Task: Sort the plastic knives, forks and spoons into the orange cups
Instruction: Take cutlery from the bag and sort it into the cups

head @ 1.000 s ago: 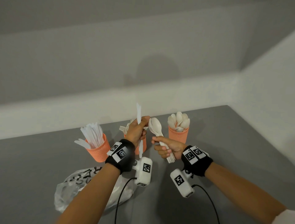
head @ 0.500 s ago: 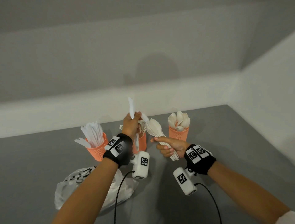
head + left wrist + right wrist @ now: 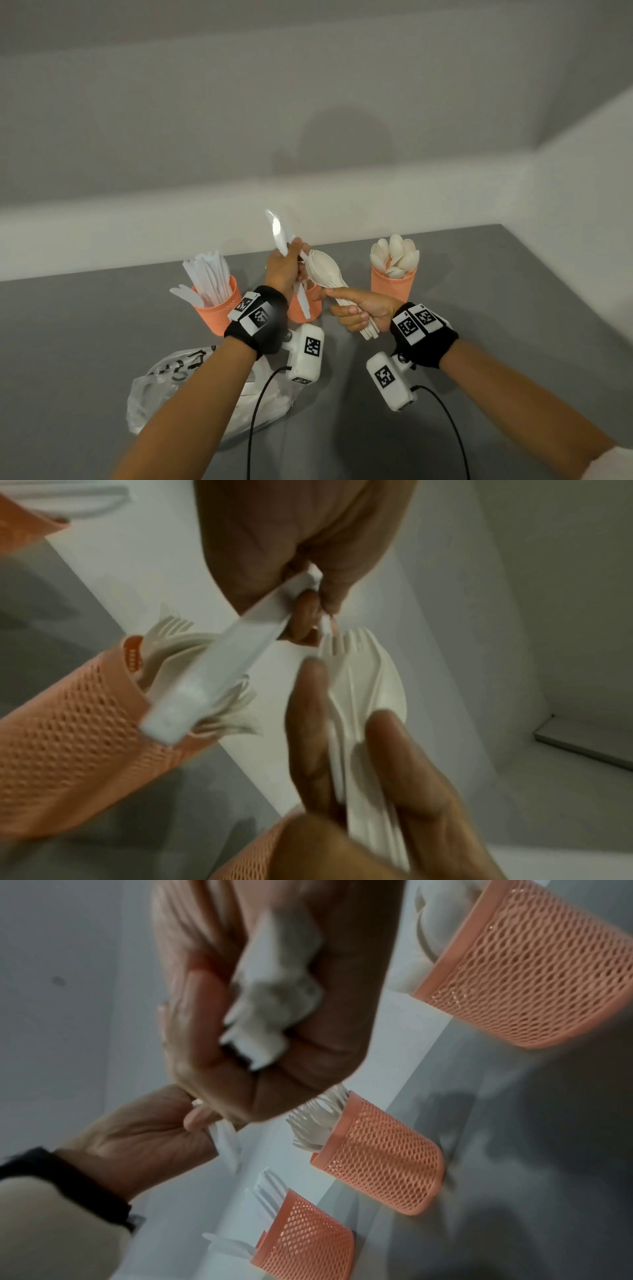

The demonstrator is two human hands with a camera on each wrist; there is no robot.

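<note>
Three orange mesh cups stand in a row: the knife cup (image 3: 215,310) on the left, the fork cup (image 3: 303,310) in the middle and half hidden, the spoon cup (image 3: 394,286) on the right. My left hand (image 3: 291,260), raised above the fork cup, grips a white plastic knife (image 3: 278,236) with its blade pointing up. In the left wrist view its fingertips (image 3: 308,615) also pinch the tines of a fork (image 3: 330,635) at the top of the bundle. My right hand (image 3: 349,310) grips that bundle of white forks and spoons (image 3: 323,270) by the handles (image 3: 270,993).
A crumpled clear plastic bag (image 3: 191,383) lies on the grey table (image 3: 513,308) under my left forearm. A white wall ledge runs close behind the cups, and a side wall borders the table on the right.
My left hand has risen with the knife, the blade tipping left, and its fingertips now meet the top of the bundle. My right hand has tilted the bundle toward the left.
</note>
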